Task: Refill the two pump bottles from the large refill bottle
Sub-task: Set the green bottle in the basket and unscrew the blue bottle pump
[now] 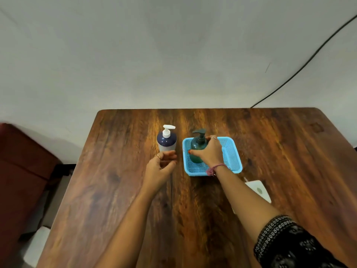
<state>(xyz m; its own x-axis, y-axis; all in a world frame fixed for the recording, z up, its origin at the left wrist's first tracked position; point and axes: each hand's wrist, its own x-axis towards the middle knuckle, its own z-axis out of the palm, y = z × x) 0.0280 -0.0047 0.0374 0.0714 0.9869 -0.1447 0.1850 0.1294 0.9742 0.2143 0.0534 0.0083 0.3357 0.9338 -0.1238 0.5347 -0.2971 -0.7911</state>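
Note:
A dark blue pump bottle with a white pump head stands upright on the wooden table. My left hand curls around its lower part, fingers touching the base. To its right a dark green pump bottle stands inside a light blue mesh basket. My right hand wraps around the green bottle's body. A large refill bottle does not show in the head view.
A white flat device lies on the table behind my right forearm. A black cable runs down the wall to the table's back edge. A dark red seat stands left of the table.

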